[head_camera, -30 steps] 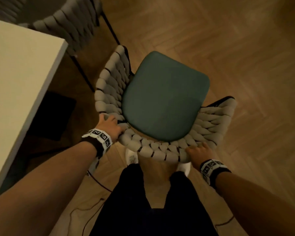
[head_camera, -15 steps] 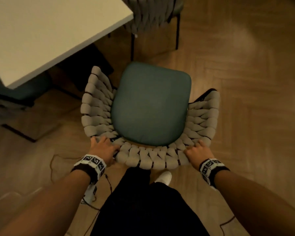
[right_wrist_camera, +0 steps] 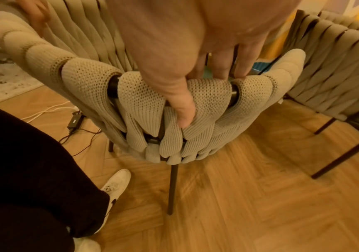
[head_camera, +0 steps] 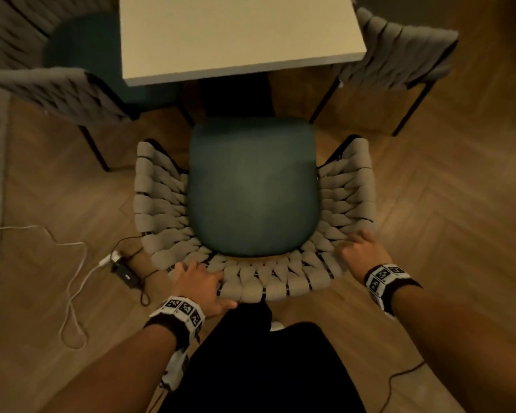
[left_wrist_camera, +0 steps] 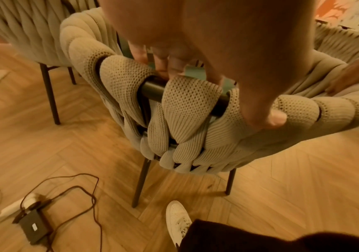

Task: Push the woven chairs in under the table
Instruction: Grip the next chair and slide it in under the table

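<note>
A woven chair (head_camera: 252, 281) with a beige knitted back and a green seat cushion (head_camera: 251, 186) stands right in front of me, facing the white table (head_camera: 239, 34). The cushion's front shows just short of the table's near edge. My left hand (head_camera: 198, 281) grips the back's top rail at its left corner, fingers curled over the rail (left_wrist_camera: 152, 88) and thumb (left_wrist_camera: 269, 119) outside. My right hand (head_camera: 359, 248) grips the right corner the same way, its thumb (right_wrist_camera: 182, 109) pressed into the weave (right_wrist_camera: 88, 85).
Two more woven chairs flank the table, one at the left (head_camera: 57, 84) and one at the right (head_camera: 399, 46). A black power adapter (head_camera: 122, 271) and cables (head_camera: 72, 287) lie on the wooden floor at the left. My legs (head_camera: 259, 368) stand close behind the chair.
The chair has swung round with me from beside the table's corner to square in front of its near edge. Both hands have kept their hold on the backrest.
</note>
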Available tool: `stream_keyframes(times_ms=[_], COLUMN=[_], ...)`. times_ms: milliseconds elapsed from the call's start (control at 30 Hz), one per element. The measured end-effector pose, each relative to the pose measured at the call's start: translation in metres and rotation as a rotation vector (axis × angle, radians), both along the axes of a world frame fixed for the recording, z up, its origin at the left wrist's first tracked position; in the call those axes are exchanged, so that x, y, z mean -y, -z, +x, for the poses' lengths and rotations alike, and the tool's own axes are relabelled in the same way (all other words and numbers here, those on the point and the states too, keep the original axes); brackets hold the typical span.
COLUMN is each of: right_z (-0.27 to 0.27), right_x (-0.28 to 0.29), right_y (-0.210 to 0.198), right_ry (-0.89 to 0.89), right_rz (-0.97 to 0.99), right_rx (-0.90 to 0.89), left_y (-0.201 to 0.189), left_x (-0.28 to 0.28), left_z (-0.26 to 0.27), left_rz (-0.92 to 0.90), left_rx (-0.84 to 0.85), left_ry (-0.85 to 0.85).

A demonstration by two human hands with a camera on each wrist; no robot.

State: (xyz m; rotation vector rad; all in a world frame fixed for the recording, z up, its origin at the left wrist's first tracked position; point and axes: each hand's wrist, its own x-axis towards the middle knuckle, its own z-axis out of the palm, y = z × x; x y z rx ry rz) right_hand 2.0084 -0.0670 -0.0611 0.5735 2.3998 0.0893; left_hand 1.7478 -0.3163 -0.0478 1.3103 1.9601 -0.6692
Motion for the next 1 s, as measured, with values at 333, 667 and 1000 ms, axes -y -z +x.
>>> stream_keyframes(times_ms=[333, 667, 1000], right_z=[-0.033, -0.085, -0.065], right_x=[-0.046, -0.08, -0.1], right_y=[-0.005, -0.019, -0.019], right_ry=[-0.097, 0.029, 0.111], right_rz=[0.009, -0.069, -0.12], right_rx=[-0.001, -0.034, 0.02], left_y=[0.0, 0.002, 0.008], left_x=[-0.016, -0.045, -0.063], left_z=[0.006, -0.028, -0.014], left_rz=[0.014, 0.061, 0.107], left_rx=[-0.026, -0.142, -0.17], left_ry=[-0.138, -0.23, -0.211])
